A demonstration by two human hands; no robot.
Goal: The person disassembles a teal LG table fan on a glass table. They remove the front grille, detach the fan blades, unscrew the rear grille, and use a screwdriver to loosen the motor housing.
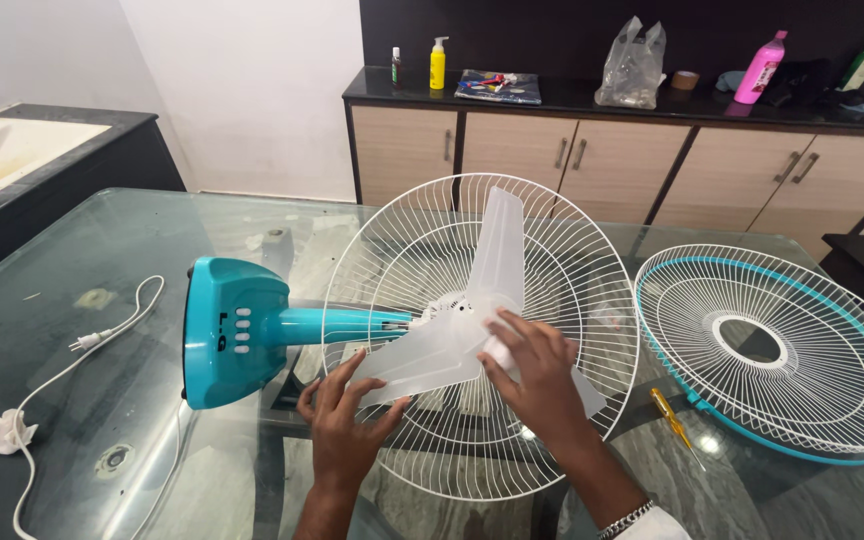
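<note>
While the teal fan (242, 330) lies on its side on the glass counter (102, 250), the left hand (344, 425) steadies a translucent blade (422, 360) at seven o'clock, fingers spread. The right hand (535, 372) covers the hub, fingers curled around the hub cap (497, 350); freeing the blade likely calls for twisting. At three o'clock lie a yellow screwdriver (670, 412) and the front grille (772, 350), empty.

glass table (82, 330) | teal fan (237, 330) | front grille (767, 350) | yellow screwdriver (670, 412) | white cord (82, 345) | crumpled tissue (0, 432)
</note>
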